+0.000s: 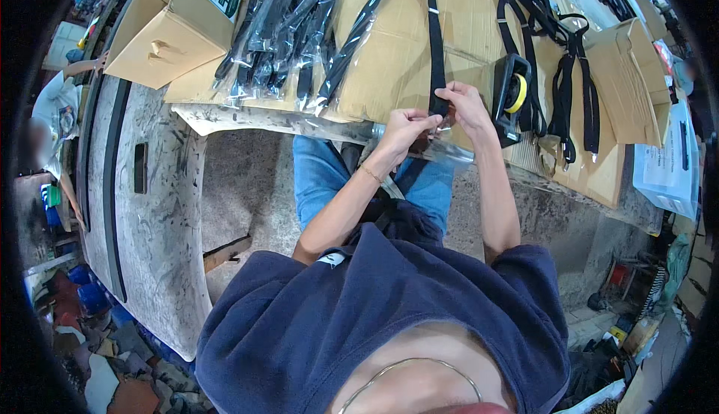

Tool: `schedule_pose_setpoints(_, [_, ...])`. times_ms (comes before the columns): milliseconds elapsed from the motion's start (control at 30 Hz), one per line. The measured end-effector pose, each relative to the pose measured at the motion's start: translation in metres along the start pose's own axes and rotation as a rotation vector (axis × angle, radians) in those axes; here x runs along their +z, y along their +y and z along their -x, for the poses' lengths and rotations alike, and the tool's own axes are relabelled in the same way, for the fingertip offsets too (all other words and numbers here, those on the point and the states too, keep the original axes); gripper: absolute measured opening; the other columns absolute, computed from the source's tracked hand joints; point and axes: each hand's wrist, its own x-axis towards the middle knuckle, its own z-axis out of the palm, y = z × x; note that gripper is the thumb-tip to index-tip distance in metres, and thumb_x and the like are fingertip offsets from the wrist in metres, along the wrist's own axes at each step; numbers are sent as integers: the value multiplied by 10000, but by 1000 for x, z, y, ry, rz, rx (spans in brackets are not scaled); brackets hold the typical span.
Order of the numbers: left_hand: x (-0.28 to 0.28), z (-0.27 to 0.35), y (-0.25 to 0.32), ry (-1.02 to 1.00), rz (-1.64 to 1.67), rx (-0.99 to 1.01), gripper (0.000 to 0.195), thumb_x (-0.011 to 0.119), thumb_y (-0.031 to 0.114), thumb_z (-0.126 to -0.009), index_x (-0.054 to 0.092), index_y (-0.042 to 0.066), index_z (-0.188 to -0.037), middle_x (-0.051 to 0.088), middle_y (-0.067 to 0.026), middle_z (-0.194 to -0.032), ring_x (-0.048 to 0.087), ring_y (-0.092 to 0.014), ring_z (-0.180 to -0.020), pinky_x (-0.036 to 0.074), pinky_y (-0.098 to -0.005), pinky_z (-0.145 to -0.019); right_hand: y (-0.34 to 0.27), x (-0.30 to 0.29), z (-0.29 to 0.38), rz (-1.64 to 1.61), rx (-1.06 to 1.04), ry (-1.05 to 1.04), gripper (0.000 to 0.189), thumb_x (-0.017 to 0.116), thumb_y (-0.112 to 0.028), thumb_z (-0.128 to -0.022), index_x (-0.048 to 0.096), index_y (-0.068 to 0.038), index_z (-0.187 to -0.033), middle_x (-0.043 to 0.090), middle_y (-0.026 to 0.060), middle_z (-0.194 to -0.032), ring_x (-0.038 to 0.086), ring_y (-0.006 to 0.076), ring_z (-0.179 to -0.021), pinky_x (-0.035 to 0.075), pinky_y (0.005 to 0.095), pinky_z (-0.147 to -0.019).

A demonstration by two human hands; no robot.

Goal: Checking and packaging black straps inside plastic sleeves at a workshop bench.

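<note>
A pair of black suspenders (435,48) lies on the cardboard in front of me, its two straps spreading from a join near the top edge. The left strap is covered by a clear plastic sleeve (349,46). With thumb and forefinger, my left hand (405,132) pinches the lower end of the right strap, where clear plastic shows. My right hand (471,109) grips that strap's edge just above. The clip at this end is hidden by my fingers. Just right of my right hand stands a black tape dispenser (510,119) with a yellow-cored roll.
Several bagged suspenders (281,32) are piled at the left, beside an open cardboard box (168,43). Unbagged suspenders (573,77) lie right of the dispenser, near another carton (629,88) and a clear plastic bin (665,167). A phone (141,168) rests on the left table. A person (56,105) stands beyond.
</note>
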Motion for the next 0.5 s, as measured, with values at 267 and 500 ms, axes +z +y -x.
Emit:
schedule_pose_setpoints(267, [3,-15,3,42,-23,6,157,702,134,-832,646,-11,-808,635,-33,-737,588,-92,-621,482,-236,-540,-2,6,-5,119,-43,59,127,686,-120,-829,608,-36,-775,617,15,-710,520,85,-566,390,235,-507])
schedule_pose_setpoints(500, [-12,-33,-4,-84,-203,-24,169,665,126,-861,657,-44,-860,627,-21,-673,572,-88,-583,427,-227,-503,-23,11,-21,-136,93,13,163,643,-179,-875,621,-18,-894,653,53,-811,593,113,-680,453,251,-601])
